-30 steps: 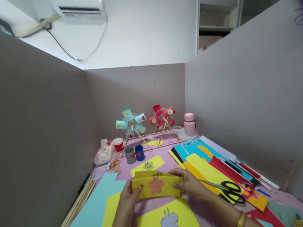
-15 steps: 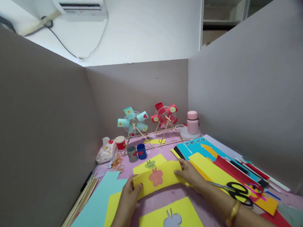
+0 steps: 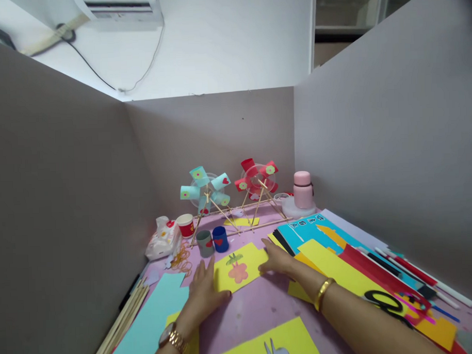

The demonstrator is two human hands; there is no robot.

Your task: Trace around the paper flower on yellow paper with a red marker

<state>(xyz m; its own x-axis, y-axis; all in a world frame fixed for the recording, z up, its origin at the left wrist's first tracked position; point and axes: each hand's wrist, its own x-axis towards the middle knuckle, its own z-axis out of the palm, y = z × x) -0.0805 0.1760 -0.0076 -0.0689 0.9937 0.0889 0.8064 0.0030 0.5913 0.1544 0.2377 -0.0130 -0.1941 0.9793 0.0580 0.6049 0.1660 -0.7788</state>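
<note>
Fingers splayed on both hands, neither set closed on anything: the left hand (image 3: 203, 297) opens along the left edge of the yellow paper (image 3: 248, 259), thumb at its near corner, while the right hand (image 3: 278, 259) meets the opposite edge, thumb and forefinger apart. How firmly the tips press, one cannot tell. Between them the paper lies flat on the surface (image 3: 256, 305), its pink shape (image 3: 238, 273) facing up, a green shape (image 3: 234, 258) just beyond. Past the left fingertips stand a grey cylinder (image 3: 205, 245) and a blue cylinder (image 3: 220, 240), each wearing a red heart. Farther off, two model wheels (image 3: 257, 179) rise on sticks! Nearer the person than both hands, a second yellow sheet (image 3: 245, 350) shows a lilac shape (image 3: 276, 353), cut off by the frame.
</note>
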